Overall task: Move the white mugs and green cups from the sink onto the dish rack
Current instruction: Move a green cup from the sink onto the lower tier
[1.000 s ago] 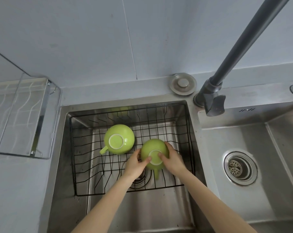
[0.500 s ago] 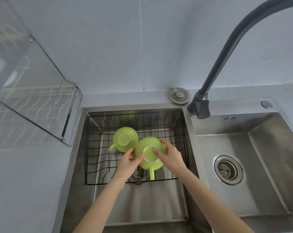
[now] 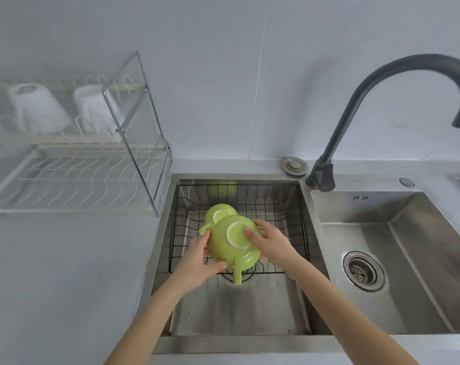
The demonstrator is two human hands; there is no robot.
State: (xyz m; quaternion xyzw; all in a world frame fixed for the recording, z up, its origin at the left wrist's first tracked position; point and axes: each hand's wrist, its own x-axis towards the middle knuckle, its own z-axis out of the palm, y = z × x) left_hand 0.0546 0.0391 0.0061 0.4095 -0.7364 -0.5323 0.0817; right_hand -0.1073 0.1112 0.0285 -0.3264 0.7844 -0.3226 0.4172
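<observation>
Both hands hold one upside-down green cup [image 3: 223, 246] above the left sink basin [image 3: 239, 312], its handle pointing toward me. My left hand [image 3: 197, 262] grips its left side and my right hand [image 3: 269, 242] presses its base and right side. A second green cup [image 3: 217, 213] sits upside down in the black wire basket [image 3: 284, 206] behind it, partly hidden. Two white mugs [image 3: 39, 109] [image 3: 94, 109] stand upside down on the upper shelf of the dish rack [image 3: 78, 175] at the left.
A dark curved faucet [image 3: 355, 101] rises between the two basins. The right basin [image 3: 408, 259] has a drain strainer [image 3: 362, 270]. A round metal plug [image 3: 293, 165] lies on the ledge behind the sink. The grey counter [image 3: 65, 285] spreads to the left.
Both hands have lifted the green cup up out of the wire basket and slightly left. My view has tilted up, bringing the dish rack and white mugs into sight.
</observation>
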